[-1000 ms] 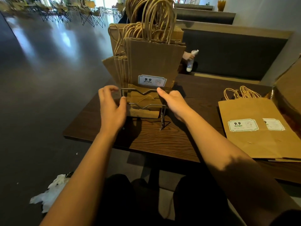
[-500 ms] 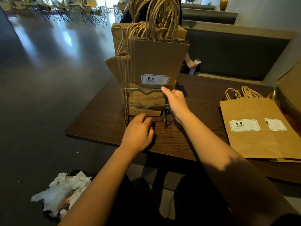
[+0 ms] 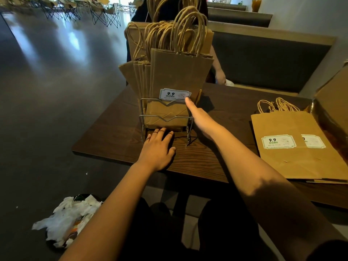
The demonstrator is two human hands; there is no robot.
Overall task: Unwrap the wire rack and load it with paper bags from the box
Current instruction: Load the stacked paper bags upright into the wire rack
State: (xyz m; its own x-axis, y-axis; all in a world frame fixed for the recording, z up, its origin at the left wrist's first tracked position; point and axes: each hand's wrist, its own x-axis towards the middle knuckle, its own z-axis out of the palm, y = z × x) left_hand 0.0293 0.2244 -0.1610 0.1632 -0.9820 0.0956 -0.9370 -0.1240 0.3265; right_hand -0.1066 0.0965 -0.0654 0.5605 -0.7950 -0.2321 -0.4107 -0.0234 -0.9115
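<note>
Rack unwrapped, mostly loaded; flat bags left; left hand, right hand loose-fingered, steadying, gripping nothing.

Dim overall; daylight enters from beyond the wire rack, glaring in pale streaks on the floor. Hard shadows fall toward the viewer from it. Edges bow with wide-angle distortion, slightly soft.

Bare surface lies open left of the wire rack; flat bags and a cardboard box crowd the right side.
</note>
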